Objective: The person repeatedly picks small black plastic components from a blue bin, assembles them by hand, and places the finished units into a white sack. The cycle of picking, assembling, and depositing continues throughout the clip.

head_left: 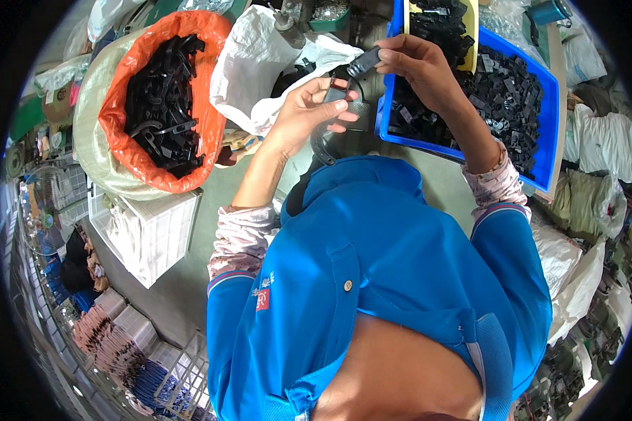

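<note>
Apparently pairing parts, the left hand [307,111] holds a curved black piece [321,145] and the right hand [420,69] pinches a black block [363,63] near the blue bin [550,144], the next move probably calling for careful alignment.

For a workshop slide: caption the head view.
Left hand holds a black part, right hand a black piece, near a blue bin.

Cannot see the end of the upper piece [362,64] under the right hand [420,67], nor all of the lower piece [338,91] within the left hand [305,116]. Cannot tell apart the tiny parts [507,98] toward the right edge of the blue bin [553,133], nor see the cropped end of the yellow box [475,35].
</note>
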The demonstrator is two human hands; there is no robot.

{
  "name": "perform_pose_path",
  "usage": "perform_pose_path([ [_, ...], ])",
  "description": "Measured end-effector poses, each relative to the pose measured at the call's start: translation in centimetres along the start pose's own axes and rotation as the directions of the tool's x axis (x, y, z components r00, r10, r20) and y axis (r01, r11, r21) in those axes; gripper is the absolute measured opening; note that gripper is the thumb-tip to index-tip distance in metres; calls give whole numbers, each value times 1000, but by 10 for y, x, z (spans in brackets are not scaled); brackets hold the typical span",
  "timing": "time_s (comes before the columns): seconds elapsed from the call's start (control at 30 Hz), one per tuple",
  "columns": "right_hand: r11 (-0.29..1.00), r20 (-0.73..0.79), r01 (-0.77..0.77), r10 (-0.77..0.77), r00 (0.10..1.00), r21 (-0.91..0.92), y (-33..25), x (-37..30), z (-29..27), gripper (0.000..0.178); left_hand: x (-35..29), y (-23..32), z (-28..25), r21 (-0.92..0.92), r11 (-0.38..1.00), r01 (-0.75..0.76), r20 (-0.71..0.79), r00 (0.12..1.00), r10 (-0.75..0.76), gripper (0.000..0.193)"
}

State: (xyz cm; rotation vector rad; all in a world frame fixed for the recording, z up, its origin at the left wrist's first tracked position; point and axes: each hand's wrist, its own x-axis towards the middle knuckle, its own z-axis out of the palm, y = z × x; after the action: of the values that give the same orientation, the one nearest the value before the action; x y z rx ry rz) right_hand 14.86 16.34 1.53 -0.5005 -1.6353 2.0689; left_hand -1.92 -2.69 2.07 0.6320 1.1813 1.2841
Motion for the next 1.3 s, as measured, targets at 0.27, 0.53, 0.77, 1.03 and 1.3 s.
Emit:
perform_pose_path([
  [0.27,991,57,6,1,998,-131,-5,-2,3,28,5,-3,10,51,999,17,44,999,-19,37],
  [0.53,991,80,-51,61,995,-122,2,-3,2,28,11,-3,16,69,997,24,46,999,-27,39],
  [0.77,988,77,-58,70,995,-144,10,-11,14,16,17,-3,18,91,995,40,37,998,-44,34],
  [1.03,988,-115,-117,105,988,-101,33,-19,24,17,28,-8,38,783,617,-83,-124,950,286,59],
  [1.3,967,-132,-105,75,988,-233,-3,-17,12,13,23,2,18,778,611,-146,-44,957,286,25],
])
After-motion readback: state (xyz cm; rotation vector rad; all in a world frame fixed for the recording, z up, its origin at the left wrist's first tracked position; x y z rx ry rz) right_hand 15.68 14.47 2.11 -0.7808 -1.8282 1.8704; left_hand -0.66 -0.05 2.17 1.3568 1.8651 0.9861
